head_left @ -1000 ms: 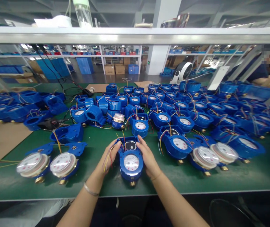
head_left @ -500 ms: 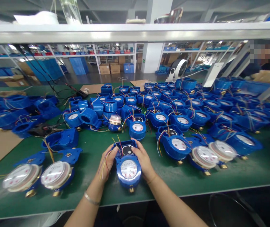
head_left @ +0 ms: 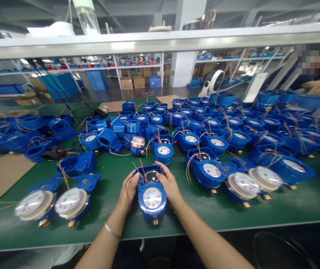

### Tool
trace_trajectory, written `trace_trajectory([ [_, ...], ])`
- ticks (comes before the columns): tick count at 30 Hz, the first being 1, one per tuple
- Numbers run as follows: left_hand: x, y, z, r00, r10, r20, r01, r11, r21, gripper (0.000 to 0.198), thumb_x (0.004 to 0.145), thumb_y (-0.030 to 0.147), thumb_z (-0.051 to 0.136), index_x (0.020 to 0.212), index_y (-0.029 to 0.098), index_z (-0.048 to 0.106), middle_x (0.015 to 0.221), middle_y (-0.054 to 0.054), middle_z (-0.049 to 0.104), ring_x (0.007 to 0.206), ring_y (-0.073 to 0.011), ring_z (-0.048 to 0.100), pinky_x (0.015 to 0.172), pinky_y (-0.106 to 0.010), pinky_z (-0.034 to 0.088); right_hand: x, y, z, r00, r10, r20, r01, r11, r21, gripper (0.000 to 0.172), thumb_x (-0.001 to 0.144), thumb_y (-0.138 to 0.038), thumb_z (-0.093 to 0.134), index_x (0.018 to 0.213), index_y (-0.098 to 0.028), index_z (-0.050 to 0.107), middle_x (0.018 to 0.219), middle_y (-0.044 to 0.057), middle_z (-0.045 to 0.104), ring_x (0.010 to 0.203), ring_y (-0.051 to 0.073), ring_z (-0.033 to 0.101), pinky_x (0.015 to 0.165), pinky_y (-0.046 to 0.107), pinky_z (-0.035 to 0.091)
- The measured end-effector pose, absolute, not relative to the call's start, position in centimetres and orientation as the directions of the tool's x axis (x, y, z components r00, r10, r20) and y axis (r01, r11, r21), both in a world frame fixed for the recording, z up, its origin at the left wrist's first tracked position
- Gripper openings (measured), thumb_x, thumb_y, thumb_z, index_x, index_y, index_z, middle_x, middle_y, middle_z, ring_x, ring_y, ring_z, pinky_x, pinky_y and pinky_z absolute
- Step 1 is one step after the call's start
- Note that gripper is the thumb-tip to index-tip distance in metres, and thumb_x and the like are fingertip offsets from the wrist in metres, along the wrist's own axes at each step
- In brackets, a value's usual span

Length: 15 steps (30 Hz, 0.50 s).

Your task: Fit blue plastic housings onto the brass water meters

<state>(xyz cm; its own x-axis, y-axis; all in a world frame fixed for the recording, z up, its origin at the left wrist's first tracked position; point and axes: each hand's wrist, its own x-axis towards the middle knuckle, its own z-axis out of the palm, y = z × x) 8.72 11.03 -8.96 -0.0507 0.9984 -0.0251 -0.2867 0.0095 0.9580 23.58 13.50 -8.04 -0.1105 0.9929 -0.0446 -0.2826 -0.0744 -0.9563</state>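
A blue water meter (head_left: 152, 198) lies flat on the green bench top (head_left: 289, 203), near the front edge and about the middle of the view, its white dial facing up and a brass stub at its near end. At its far end an open compartment shows a dark board. The left hand (head_left: 128, 191) is closed against the meter's left side, with a bundle of thin coloured wires (head_left: 124, 192) running across its fingers. The right hand (head_left: 170, 186) grips the right side, its thumb reaching over the edge of the open compartment. A thin bracelet (head_left: 112, 231) circles the left wrist.

Just beyond the held meter stands another blue meter with a round dial (head_left: 163, 151). To the right, near the hands, lies a meter with an open lid (head_left: 209, 171), and further right two meters with clear domed covers (head_left: 254, 182) lie side by side. To the left, two more dome-covered meters (head_left: 54, 203) rest near the front edge, with an empty blue housing (head_left: 77, 163) just behind them. Many more blue meters with loose wires crowd the far half of the bench. A sheet of cardboard (head_left: 0, 175) lies at the far left. A white fan (head_left: 213, 81) stands beyond the bench, and another person's sleeve (head_left: 302, 80) shows at the far right.
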Motion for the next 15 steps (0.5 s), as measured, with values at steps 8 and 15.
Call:
trace_trajectory([
  [8, 1.2, 9.1, -6.8, -0.051, 0.997, -0.064, 0.063, 0.067, 0.996, 0.077, 0.073, 0.045, 0.074, 0.141, 0.027, 0.043, 0.148, -0.012, 0.045, 0.127, -0.0310, 0.051, 0.105, -0.046, 0.043, 24.9, 13.5, -7.4, -0.166, 0.979, -0.118, -0.257, -0.159, -0.953, 0.057, 0.071, -0.035, 0.063, 0.126, -0.022, 0.057, 0.107, 0.002, 0.069, 0.081, 0.018, 0.063, 0.075, 0.031, 0.050],
  [15, 4.2, 10.7, -3.7, -0.028, 0.963, 0.269, 0.684, -0.178, 0.707, 0.043, 0.083, 0.055, 0.059, 0.112, 0.025, 0.071, 0.132, -0.009, 0.061, 0.130, -0.0313, 0.043, 0.114, -0.053, 0.029, 24.3, 13.6, -7.4, -0.154, 0.986, -0.057, -0.228, -0.092, -0.969, 0.055, 0.069, -0.030, 0.059, 0.124, -0.020, 0.057, 0.111, 0.004, 0.067, 0.089, 0.020, 0.062, 0.082, 0.033, 0.049],
])
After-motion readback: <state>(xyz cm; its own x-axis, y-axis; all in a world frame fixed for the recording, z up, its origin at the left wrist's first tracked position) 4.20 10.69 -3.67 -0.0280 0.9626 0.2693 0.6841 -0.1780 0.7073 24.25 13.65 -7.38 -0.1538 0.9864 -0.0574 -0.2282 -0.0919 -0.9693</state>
